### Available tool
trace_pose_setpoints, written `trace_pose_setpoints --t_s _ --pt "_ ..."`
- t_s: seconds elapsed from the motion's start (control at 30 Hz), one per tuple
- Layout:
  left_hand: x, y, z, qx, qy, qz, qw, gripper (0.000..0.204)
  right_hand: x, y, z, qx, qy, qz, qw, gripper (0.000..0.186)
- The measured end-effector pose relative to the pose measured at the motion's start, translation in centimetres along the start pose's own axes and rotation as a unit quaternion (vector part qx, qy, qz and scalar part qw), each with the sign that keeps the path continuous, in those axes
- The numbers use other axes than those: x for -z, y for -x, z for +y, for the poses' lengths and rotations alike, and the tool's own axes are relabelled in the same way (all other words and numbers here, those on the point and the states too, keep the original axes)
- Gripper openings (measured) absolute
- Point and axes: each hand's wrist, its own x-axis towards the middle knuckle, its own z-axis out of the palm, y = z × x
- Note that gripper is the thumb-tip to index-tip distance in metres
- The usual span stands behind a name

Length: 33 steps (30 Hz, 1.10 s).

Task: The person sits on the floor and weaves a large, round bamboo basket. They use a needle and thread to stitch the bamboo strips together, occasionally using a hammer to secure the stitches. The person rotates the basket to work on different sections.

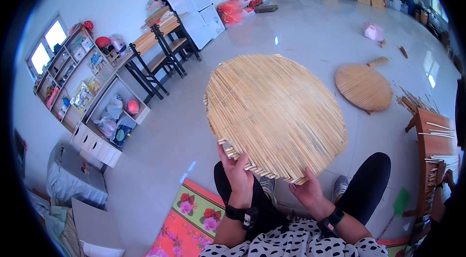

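Observation:
A large round mat of pale plant stalks, laid side by side, is held up in front of me, over my knees. My left hand grips its near left edge, the thumb on top by the cut stalk ends. At the near edge farther right, my right hand pinches the rim, thumb on top and fingers underneath. Both wrists carry black bands. The mat hides the undersides of my fingers and some floor. A second, smaller round stalk mat lies on the floor at the right, with a short wooden piece at its far edge.
At the right, a low wooden table bears loose stalks, and another person's hands are over it. Stalk scraps lie beside it. A floral mat is at my near left. Shelves, chairs and a white fridge line the left wall.

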Motion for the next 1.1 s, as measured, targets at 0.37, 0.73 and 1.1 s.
trace_pose_setpoints --t_s 0.37,0.73,1.1 --pt "2.6 0.6 -0.7 0.011 0.013 0.0 1.0 0.084 -1.0 0.1 -0.2 0.061 0.041 0.028 0.997 0.055" --pt "4.9 3.8 -5.1 0.258 0.111 0.003 0.96 0.055 -1.7 1.0 -5.9 0.299 0.191 0.127 0.926 0.043" --pt "3.9 9.2 -3.4 0.569 -0.085 -0.098 0.812 0.034 -5.9 4.6 -14.7 0.33 0.456 0.242 0.79 0.016"
